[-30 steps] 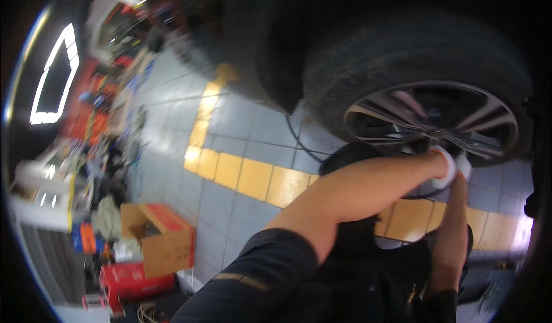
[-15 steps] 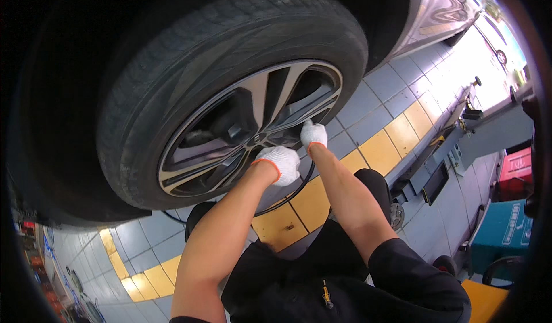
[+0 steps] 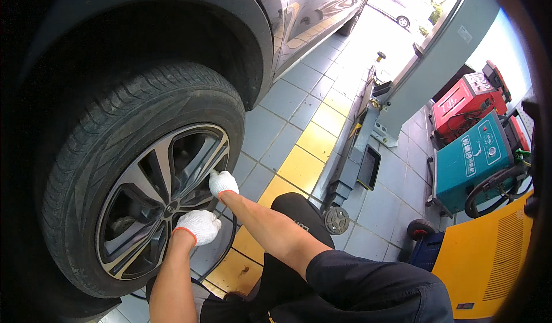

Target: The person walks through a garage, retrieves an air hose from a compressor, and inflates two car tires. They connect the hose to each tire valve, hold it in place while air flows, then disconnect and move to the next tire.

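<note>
gloved left hand (image 3: 198, 227) by the hub (image 3: 170, 209) and right hand (image 3: 223, 184) at the alloy wheel (image 3: 138, 185) look curled, grip unclear; steady, even effort should work best.

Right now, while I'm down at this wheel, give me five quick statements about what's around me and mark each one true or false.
1. Your left hand and right hand both wear white gloves. True.
2. In the picture, your left hand is nearer the centre of the wheel than your right. True.
3. The wheel's rim has no tire on it. False: a black tire is fitted around it.
4. A band of yellow tiles runs along the floor. True.
5. The teal machine stands on your left. False: it stands on your right, near a red machine.
</note>
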Tool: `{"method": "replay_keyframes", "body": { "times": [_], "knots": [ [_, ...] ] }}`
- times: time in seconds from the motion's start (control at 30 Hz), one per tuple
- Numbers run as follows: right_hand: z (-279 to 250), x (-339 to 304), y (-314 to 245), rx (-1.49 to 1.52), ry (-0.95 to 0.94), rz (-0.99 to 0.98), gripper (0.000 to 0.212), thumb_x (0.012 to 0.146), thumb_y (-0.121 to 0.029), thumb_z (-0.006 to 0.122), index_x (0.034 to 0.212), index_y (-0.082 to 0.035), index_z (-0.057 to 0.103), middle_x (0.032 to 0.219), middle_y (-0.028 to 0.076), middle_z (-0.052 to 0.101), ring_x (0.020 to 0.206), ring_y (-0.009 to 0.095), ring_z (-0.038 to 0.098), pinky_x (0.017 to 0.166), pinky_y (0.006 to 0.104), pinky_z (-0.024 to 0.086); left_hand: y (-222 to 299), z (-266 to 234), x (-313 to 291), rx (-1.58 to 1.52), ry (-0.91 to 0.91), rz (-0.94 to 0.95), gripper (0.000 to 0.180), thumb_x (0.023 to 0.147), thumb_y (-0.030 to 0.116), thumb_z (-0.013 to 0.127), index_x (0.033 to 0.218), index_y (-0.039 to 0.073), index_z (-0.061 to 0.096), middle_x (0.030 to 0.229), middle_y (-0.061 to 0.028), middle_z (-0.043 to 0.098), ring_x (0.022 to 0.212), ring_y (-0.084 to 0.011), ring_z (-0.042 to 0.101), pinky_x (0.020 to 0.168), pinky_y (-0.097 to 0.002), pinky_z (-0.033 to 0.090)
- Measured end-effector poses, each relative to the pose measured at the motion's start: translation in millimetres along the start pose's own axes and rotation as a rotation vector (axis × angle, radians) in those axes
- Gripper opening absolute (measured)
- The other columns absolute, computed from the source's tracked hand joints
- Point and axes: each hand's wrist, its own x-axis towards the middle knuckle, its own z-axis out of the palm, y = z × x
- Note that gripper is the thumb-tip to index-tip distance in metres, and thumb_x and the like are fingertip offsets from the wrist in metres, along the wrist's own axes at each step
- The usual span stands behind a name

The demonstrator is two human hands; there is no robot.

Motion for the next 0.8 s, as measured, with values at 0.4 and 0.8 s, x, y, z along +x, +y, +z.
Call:
{"method": "replay_keyframes", "body": {
  "times": [0.4,0.8],
  "knots": [
    [3.2,6.1,2.8,-0.011,-0.011,-0.026,0.064,0.107,-0.054,0.048,0.127,0.000,0.075,0.130,0.032,0.071,0.128,0.048,0.066,0.108,0.0513,0.053,0.9,-3.5,-5.9,0.029,-0.009,0.043,0.043,0.102,0.045,0.059,0.116,0.011,0.080,0.127,-0.0204,0.075,0.120,-0.0427,0.069,0.106,-0.0521,0.053],
    [2.5,1.4,1.9,-0.005,0.004,-0.019,0.063,0.106,-0.055,0.050,0.126,0.000,0.075,0.129,0.032,0.071,0.127,0.047,0.066,0.107,0.0509,0.053,2.7,-6.2,-7.3,0.051,-0.035,0.024,0.041,0.103,0.046,0.061,0.115,0.012,0.080,0.125,-0.0195,0.076,0.118,-0.0418,0.070,0.105,-0.0514,0.054]
  ]
}}
